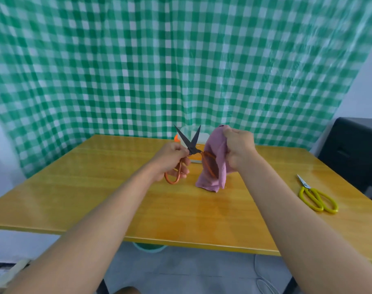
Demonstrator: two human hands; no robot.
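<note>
Above the table (117, 198), left hand (172, 160) grips open orange scissors (190, 143), right hand (240, 149) clutches pink cloth (212, 164).

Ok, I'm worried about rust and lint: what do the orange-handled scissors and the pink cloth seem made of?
The orange-handled scissors: dark matte blades, likely blackened steel; thin looped handles, probably metal with glossy orange coating. The pink cloth: soft matte fabric, draping in limp folds from the right hand.

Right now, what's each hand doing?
Left hand: holds the orange scissors, blades apart.
Right hand: grips the pink cloth.
</note>
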